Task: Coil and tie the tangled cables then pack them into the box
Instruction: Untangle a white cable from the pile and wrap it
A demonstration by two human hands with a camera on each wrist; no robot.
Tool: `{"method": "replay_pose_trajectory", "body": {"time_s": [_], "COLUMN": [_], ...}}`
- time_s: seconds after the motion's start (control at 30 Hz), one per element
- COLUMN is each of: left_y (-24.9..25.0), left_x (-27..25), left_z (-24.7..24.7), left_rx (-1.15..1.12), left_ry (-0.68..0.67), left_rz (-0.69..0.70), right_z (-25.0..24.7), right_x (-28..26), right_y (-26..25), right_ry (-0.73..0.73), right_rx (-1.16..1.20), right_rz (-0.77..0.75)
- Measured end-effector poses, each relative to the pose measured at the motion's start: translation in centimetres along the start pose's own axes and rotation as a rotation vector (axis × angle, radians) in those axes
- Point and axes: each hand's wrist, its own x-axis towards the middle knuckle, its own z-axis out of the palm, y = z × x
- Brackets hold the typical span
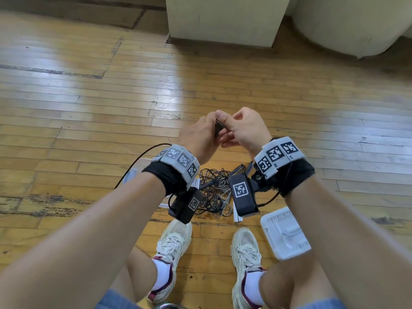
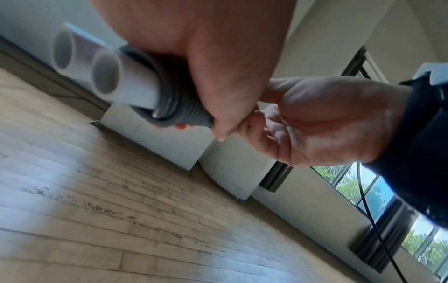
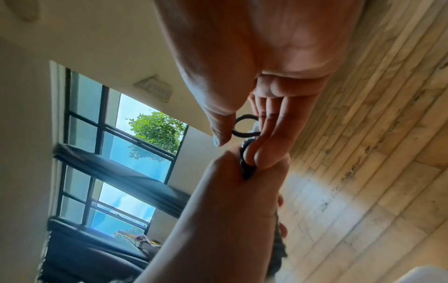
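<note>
Left grip: my left hand is curled round a small coiled cable, a dark grey bundle of tight turns; in the left wrist view the thumb lies over the coil and the palm covers most of it
Right grip: my right hand has thumb and fingertips closed on a black loop standing just off the coil's end; I cannot tell whether it is a turn of the cable or a separate tie
Meeting of the hands: both are raised in front of me and touch at the coil; in the right wrist view my left hand comes up from below with the dark bundle against my right hand's fingers
Seen from the left wrist: my right hand shows palm side, fingers bent in towards the coil
White tubes: two white tube ends show just beside the coil; I cannot tell whether they belong to it
Tangled cables: a heap of black and pale cables lies on the floor below my wrists, well apart from the coil I hold
Box: white box edges show round the heap, mostly hidden by my wrist cameras; I cannot tell whether the heap lies in it or on it
White moulded tray: lies on the floor just right of my right shoe
Floor: worn wooden boards, my left shoe near the heap
</note>
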Motion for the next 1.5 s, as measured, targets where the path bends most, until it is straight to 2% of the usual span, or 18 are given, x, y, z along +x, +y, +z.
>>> {"method": "replay_pose_trajectory", "body": {"time_s": [0.07,0.2,0.33,0.53,0.7,0.9,1.03,1.1,1.5], "left_y": [-0.2,-0.6,-1.2,-1.2,-1.2,-1.0,-0.8,-0.6,-0.3], "left_x": [0.2,0.1,0.4,0.4,0.2,0.0,-0.2,-0.3,-0.3], "left_z": [-0.4,-1.9,-3.1,-3.7,-4.1,-4.5,-4.6,-4.6,-4.4], "left_rx": [-0.094,-0.773,-0.943,-1.066,-1.132,-1.196,-1.233,-1.255,-1.254], "left_ry": [-0.055,-0.197,-0.221,-0.197,-0.211,-0.226,-0.256,-0.279,-0.298], "left_rz": [-0.066,-0.227,-0.222,-0.290,-0.303,-0.338,-0.335,-0.324,-0.344], "right_z": [-0.5,-1.5,-2.3,-2.4,-2.9,-3.1,-3.4,-3.3,-2.4], "right_x": [0.0,-0.1,-0.1,-0.2,0.0,0.8,1.4,1.4,0.7], "right_y": [-0.2,-0.7,-1.2,-1.2,-1.7,-0.4,0.4,0.6,0.5], "right_ry": [-0.013,-0.078,-0.113,-0.169,-0.246,-0.076,0.103,0.135,-0.009], "right_rx": [0.027,0.174,0.357,0.260,0.335,0.019,-0.377,-0.484,-0.543], "right_rz": [-0.026,-0.021,-0.015,-0.058,-0.075,-0.205,-0.355,-0.404,-0.500]}}
